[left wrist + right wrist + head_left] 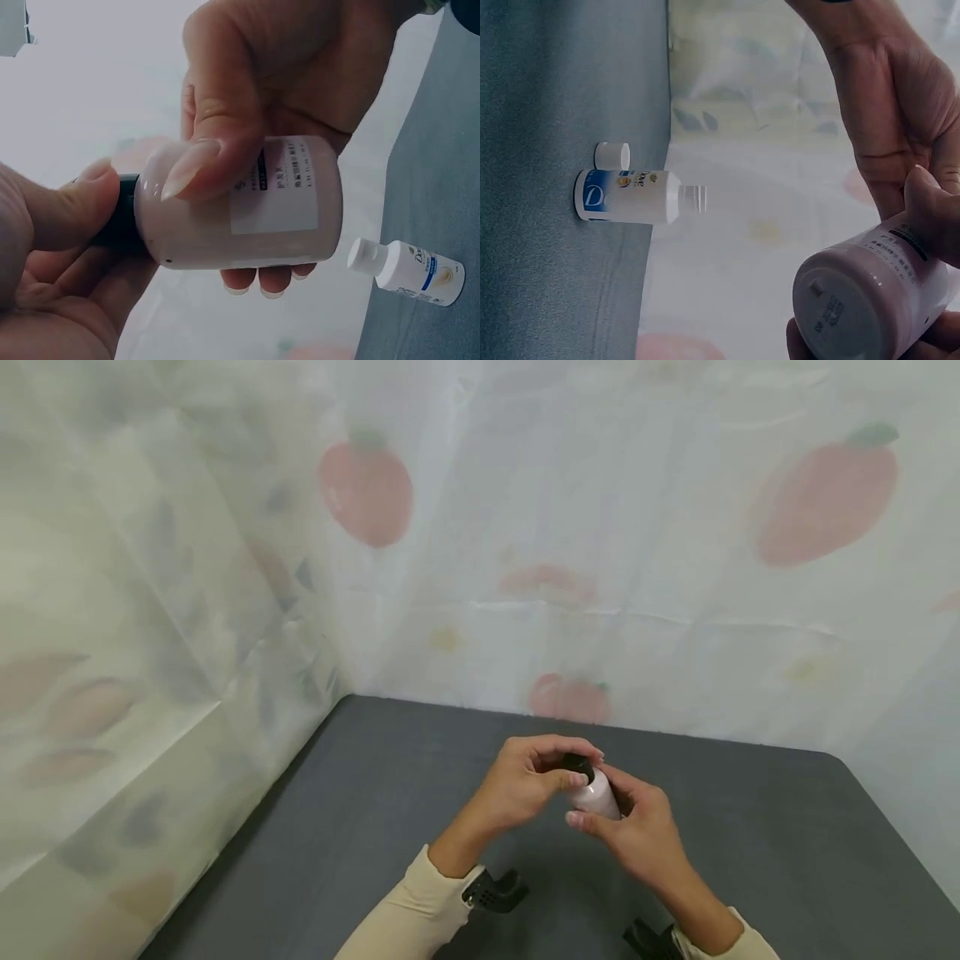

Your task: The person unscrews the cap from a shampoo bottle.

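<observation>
Between my hands is a pale pink lotion bottle (247, 214) with a white printed label and a black cap (577, 765). My left hand (522, 781) pinches the cap, thumb on the near side and fingers over the far side. With thumb and fingers, my right hand (643, 835) grips the bottle's body. It leans with its cap toward the left hand, held up over the table; the right wrist view shows its round base. The cap sits at the bottle's neck, partly hidden by the left fingers.
A dark grey table (360, 793) lies below, with fruit-printed sheeting (637, 527) behind and at the left. In the right wrist view, a white Dove bottle (634, 196) with a bare neck stands beside a white cap (613, 156). The left wrist view shows a white-topped Dove bottle (420, 274).
</observation>
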### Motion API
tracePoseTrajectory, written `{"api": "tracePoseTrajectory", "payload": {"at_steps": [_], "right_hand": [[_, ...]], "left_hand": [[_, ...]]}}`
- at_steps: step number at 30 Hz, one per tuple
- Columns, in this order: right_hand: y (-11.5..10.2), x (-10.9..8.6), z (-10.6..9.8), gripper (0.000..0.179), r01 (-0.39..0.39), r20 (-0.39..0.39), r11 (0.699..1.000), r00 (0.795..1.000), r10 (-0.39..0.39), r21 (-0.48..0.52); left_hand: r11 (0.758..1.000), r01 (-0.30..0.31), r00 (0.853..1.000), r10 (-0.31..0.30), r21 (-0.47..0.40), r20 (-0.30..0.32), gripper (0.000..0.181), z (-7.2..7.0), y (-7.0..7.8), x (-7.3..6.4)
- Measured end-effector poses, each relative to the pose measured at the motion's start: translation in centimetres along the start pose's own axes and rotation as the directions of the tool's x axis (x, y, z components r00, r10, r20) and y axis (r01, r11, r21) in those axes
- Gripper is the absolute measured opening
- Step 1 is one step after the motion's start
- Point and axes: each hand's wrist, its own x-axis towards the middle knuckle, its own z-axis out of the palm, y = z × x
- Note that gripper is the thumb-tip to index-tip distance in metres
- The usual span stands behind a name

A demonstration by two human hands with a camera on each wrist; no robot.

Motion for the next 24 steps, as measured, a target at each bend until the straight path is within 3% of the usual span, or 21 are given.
{"api": "tracePoseTrajectory", "payload": {"at_steps": [6, 15, 20, 24], "right_hand": [[-0.7, -0.1, 0.0, 0.072, -0.021, -0.021, 0.999, 1.000, 0.020, -0.034], [-1.1, 0.0, -0.1, 0.070, -0.020, -0.085, 0.991, 0.996, 0.009, -0.134], [-1.4, 0.0, 0.5, 0.061, 0.012, -0.145, 0.978, 0.989, -0.043, -0.209], [-1.4, -0.1, 0.9, 0.054, 0.031, -0.190, 0.960, 0.978, -0.086, -0.278]], "left_hand": [[0.997, -0.056, 0.995, 0.060, 0.051, -0.081, 0.027, 0.7, 0.2, -0.2], [0.996, -0.071, 0.979, 0.081, 0.060, -0.185, 0.026, 1.9, 0.0, -0.3], [0.994, -0.036, 0.954, 0.066, 0.105, -0.292, 0.025, 2.6, 0.2, -0.4], [0.991, 0.035, 0.929, 0.016, 0.129, -0.370, 0.029, 2.7, 0.2, -0.5]]}}
